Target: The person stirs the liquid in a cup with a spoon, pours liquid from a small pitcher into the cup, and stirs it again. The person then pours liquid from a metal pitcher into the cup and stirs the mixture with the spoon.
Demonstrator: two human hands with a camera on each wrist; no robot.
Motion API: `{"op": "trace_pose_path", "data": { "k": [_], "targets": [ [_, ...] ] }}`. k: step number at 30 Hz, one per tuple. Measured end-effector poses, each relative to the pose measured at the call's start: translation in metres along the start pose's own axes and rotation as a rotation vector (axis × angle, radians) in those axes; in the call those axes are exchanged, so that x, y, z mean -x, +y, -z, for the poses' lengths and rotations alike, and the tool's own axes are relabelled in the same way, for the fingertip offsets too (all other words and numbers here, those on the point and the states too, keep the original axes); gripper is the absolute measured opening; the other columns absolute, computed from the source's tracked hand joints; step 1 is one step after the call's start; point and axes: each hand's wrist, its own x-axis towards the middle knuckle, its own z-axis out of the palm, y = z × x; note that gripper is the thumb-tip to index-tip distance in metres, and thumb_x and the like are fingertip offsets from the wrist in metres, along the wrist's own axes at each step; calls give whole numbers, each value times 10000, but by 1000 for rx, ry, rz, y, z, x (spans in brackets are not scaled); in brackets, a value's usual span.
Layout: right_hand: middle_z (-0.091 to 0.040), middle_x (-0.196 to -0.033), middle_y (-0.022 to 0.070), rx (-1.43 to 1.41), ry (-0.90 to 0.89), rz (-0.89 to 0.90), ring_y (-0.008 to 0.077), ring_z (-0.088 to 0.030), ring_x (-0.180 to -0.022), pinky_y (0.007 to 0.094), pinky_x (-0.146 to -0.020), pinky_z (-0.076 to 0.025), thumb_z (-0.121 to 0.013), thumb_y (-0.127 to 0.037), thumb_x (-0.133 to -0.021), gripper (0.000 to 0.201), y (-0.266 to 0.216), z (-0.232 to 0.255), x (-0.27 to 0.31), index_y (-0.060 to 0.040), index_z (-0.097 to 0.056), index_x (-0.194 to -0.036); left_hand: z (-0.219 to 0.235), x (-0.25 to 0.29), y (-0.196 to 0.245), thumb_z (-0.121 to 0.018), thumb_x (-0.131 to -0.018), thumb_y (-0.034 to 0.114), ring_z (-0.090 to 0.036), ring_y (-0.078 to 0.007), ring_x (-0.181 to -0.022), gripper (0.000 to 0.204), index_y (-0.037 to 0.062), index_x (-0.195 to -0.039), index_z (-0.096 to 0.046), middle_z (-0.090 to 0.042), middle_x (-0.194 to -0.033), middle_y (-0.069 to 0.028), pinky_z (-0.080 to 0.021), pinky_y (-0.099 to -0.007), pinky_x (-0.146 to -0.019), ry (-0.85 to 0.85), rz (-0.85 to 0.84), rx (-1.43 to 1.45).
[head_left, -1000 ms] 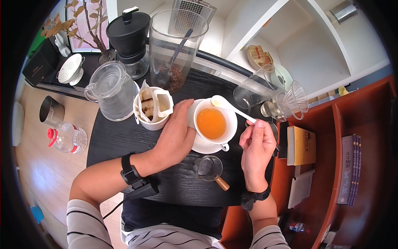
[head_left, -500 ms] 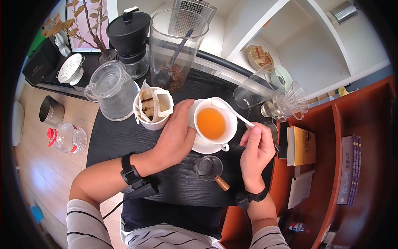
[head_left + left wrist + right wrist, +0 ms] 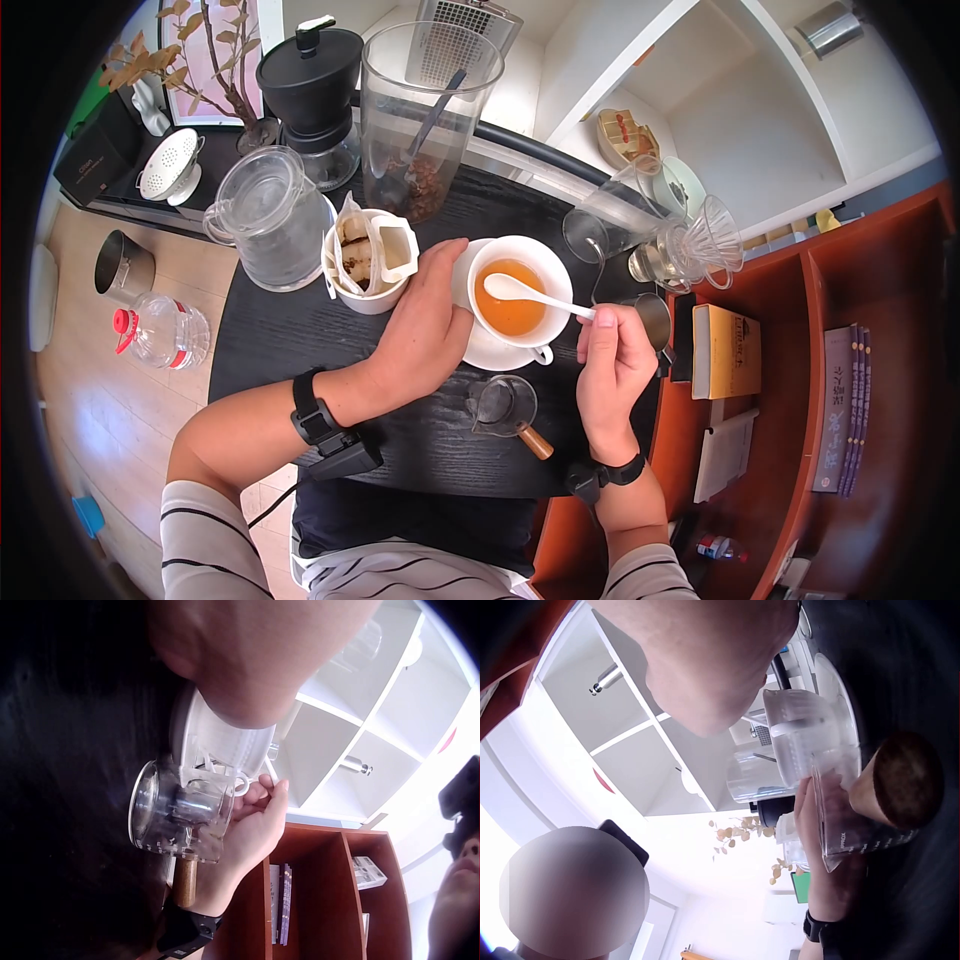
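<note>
A white cup (image 3: pixel 555 311) with amber liquid stands on a white saucer (image 3: pixel 488 353). The right hand (image 3: pixel 612 375) pinches the handle end of a white spoon (image 3: pixel 540 297); the spoon's bowl lies over the liquid inside the cup, and whether it dips in cannot be told. Along the cup's left side rests the left hand (image 3: pixel 425 325), its fingers fairly straight at the saucer and cup. In the left wrist view, the right hand (image 3: pixel 255 832) shows behind a small glass jug (image 3: pixel 184 810) with a wooden handle. The right wrist view shows the cup (image 3: pixel 795 735) from the side.
Left of the cup are a white cup with a drip bag (image 3: pixel 368 300) and a glass pitcher (image 3: pixel 265 215). Behind stand a grinder (image 3: pixel 310 85) and a tall glass container (image 3: pixel 415 130). The wooden-handled jug (image 3: pixel 505 405) sits in front; a metal cup (image 3: pixel 655 320) is beyond the right hand.
The spoon's bowl has come down from the cup's far rim to over the liquid, and the right hand has shifted slightly toward the wearer. The left hand has stayed in place.
</note>
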Motion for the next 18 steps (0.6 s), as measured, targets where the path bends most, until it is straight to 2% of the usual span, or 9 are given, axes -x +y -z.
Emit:
{"op": "trace_pose_path", "data": {
  "k": [10, 14, 16, 18],
  "targets": [
    [-563, -720, -56, -70, -15, -135, 9, -446, -655, 214, -576, -350, -640, -136, -1112, 230, 3, -2, -2, 2, -661, -930, 1, 0, 1, -501, -911, -59, -459, -500, -1426, 639, -105, -1526, -333, -440, -1507, -340, -349, -515, -1240, -6, -1, -12],
    [-556, -730, -62, -55, 29, -119, 7, -435, -664, 211, -580, -346, -658, -138, -1105, 242, 6, -3, 0, -11, -629, -901, 0, 0, 0, -500, -908, -58, -460, -502, -1425, 642, -106, -1526, -333, -440, -1508, -341, -347, -515, -1241, -15, 15, 8],
    [-549, -727, -61, -55, 43, -65, 7, -426, -666, 210, -581, -343, -670, -134, -1098, 260, 9, -2, 1, -23, -594, -875, -3, 0, -4, -525, -937, -36, -508, -436, -1396, 632, -54, -1547, -359, -495, -1481, -282, -381, -471, -1202, 28, 0, 11],
    [-523, -734, -66, -34, 34, -39, 6, -415, -656, 209, -568, -329, -642, -159, -1116, 279, 9, -2, 2, -48, -566, -872, -3, 0, -5, -526, -935, -38, -505, -439, -1398, 633, -55, -1545, -362, -494, -1480, -285, -382, -471, -1202, 27, 0, 19]
  ]
}}
